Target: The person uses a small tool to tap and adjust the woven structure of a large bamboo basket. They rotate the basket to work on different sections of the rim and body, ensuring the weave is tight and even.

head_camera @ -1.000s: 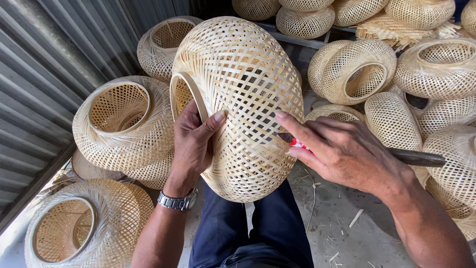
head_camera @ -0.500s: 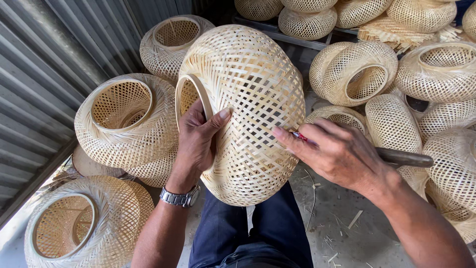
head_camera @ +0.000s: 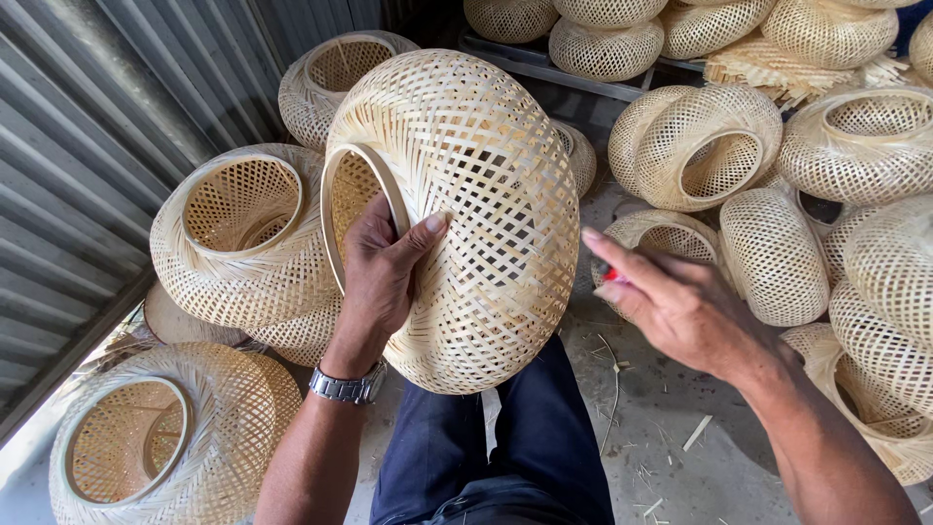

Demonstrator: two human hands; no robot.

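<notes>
Head view: left hand point(head_camera: 381, 282) gripped basket point(head_camera: 466, 214) at its rim; right hand point(head_camera: 680, 306) closed on red tool point(head_camera: 612, 275) (mostly hidden), just beside the weave.

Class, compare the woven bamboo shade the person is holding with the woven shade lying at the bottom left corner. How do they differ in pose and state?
The held shade is gripped at its rim by the left hand and raised above the lap; the corner shade lies untouched on the floor. The held shade's opening faces left, sideways; the corner shade's opening faces up toward the camera. The right hand is beside the held shade only. Both are pale, open-lattice bamboo weave with a ring-shaped rim.
</notes>
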